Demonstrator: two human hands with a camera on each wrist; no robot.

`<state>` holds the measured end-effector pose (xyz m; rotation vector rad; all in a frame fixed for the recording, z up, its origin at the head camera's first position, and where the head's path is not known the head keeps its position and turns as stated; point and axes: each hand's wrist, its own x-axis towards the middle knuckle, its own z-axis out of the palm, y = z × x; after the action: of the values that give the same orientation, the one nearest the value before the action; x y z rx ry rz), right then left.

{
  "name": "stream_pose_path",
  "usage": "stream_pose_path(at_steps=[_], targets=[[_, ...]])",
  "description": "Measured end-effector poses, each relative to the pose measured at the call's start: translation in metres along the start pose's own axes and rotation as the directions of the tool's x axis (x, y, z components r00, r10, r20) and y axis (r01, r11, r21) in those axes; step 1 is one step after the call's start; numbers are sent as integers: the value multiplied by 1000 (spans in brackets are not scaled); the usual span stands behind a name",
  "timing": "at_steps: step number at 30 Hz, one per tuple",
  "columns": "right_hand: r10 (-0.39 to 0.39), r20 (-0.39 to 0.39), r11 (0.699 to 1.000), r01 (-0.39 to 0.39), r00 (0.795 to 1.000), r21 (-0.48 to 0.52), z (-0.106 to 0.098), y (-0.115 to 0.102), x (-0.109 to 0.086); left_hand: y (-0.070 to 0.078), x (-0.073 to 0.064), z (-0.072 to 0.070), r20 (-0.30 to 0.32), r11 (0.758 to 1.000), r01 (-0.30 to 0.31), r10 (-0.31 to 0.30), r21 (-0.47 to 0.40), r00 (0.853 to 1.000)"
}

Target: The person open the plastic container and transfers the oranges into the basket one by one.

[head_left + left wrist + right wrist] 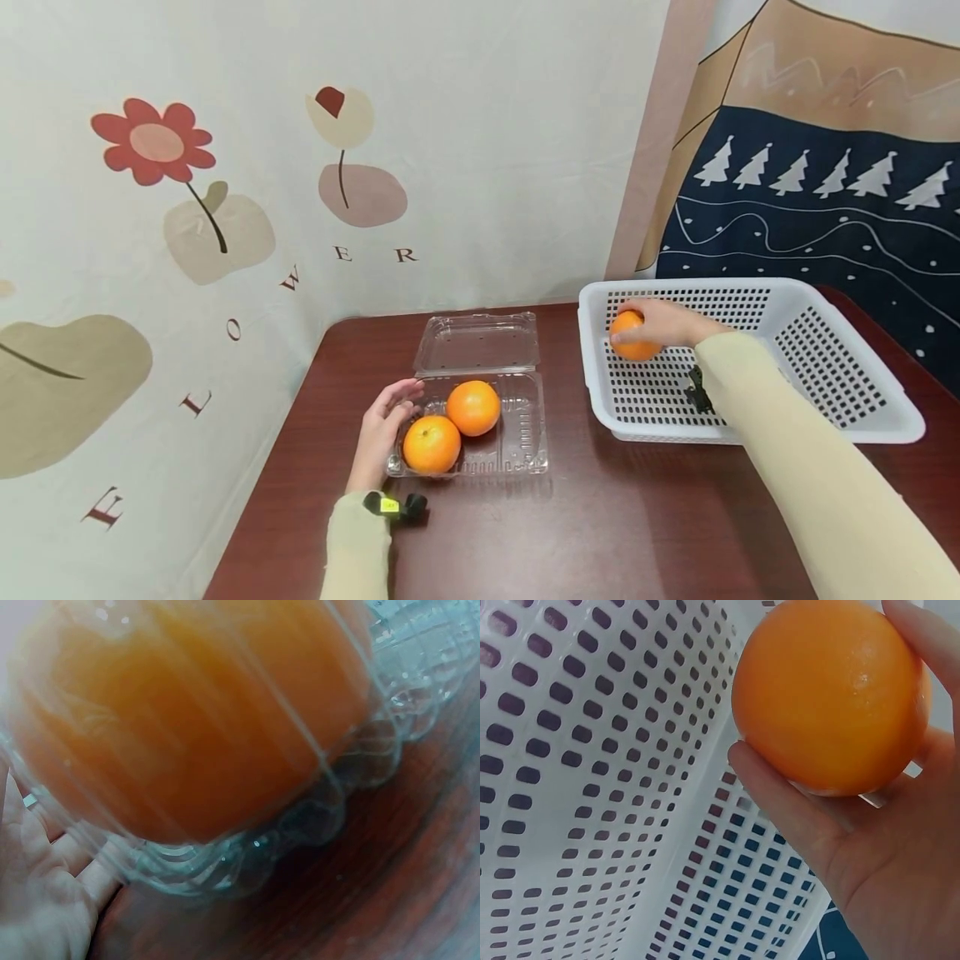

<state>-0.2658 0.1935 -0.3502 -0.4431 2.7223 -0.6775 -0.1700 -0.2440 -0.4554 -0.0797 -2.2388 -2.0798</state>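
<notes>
Table (480,542) spreads at 6 o'clock of the plastic box (521,427) and across to the basket (590,358) at 3 o'clock. Two oranges (432,445) lie in the box; the left hand (381,429), fingers loosely apart, is at its 9 o'clock edge. The right hand (667,323) clamps another orange (634,350) inside the basket, toward 10 o'clock.
</notes>
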Motion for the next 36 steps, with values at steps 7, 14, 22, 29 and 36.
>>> stream_pose_path(at_steps=[7,14,22,29,36], targets=[[56,14,998,-56,998,38,-1,10,-2,4,-1,0,10,1000,18,-18,-1,1000],[82,-11,996,-81,997,46,-3,27,-6,20,-3,3,22,1000,10,-10,7,1000],[116,-49,993,-115,992,18,-6,40,-10,20,-4,3,16,1000,20,-20,-7,1000],[159,-37,987,-159,987,8,-7,48,-18,2,0,-1,31,1000,-11,11,-3,999],[210,-27,978,-210,977,8,-10,53,-26,0,-1,-1,16,1000,-16,16,-7,1000]])
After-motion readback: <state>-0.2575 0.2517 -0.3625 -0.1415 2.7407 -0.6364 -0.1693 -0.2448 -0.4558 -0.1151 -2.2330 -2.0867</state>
